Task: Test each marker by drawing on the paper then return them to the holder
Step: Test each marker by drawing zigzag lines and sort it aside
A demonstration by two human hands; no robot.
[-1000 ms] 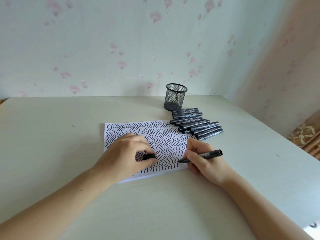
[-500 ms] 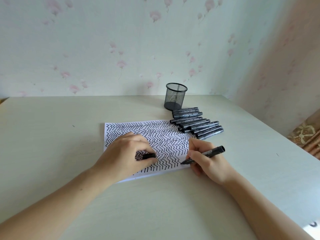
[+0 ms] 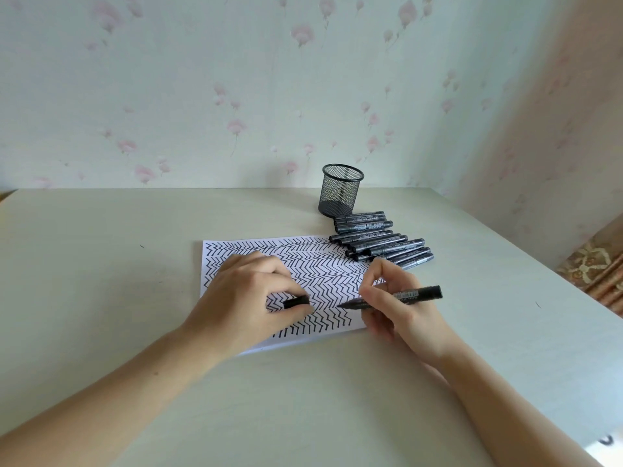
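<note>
1. Surface (image 3: 101,264): pale, matte, set into a corner of floral-papered walls.
2. Paper (image 3: 215,261): one white sheet lying flat on the surface, slightly skewed. It is covered almost entirely with rows of black zigzag strokes. A narrow strip along the near edge is unmarked.
3. Right hand (image 3: 401,318): it rests at the right edge of the paper. The fingers are clamped in a writing grip on an uncapped black marker (image 3: 408,295). The marker lies at a low angle, tail end pointing right, tip pointing left over the lower right part of the sheet. Whether the tip touches the paper cannot be told.
4. Left hand (image 3: 242,305): it rests on the left half of the paper, knuckles up. The fingers are curled, pinching a short black marker cap (image 3: 296,302) against the sheet. The cap's free end points right, towards the marker tip, with a clear gap between the two.
5. Loose markers (image 3: 381,242): a row of capped black markers lies side by side on the surface just beyond the paper's far right corner. The nearest ones overlap that corner. The exact count is not clear.
6. Holder (image 3: 341,195): a black wire-mesh cup stands upright just behind the marker row, near the wall. No markers show above its rim.
</note>
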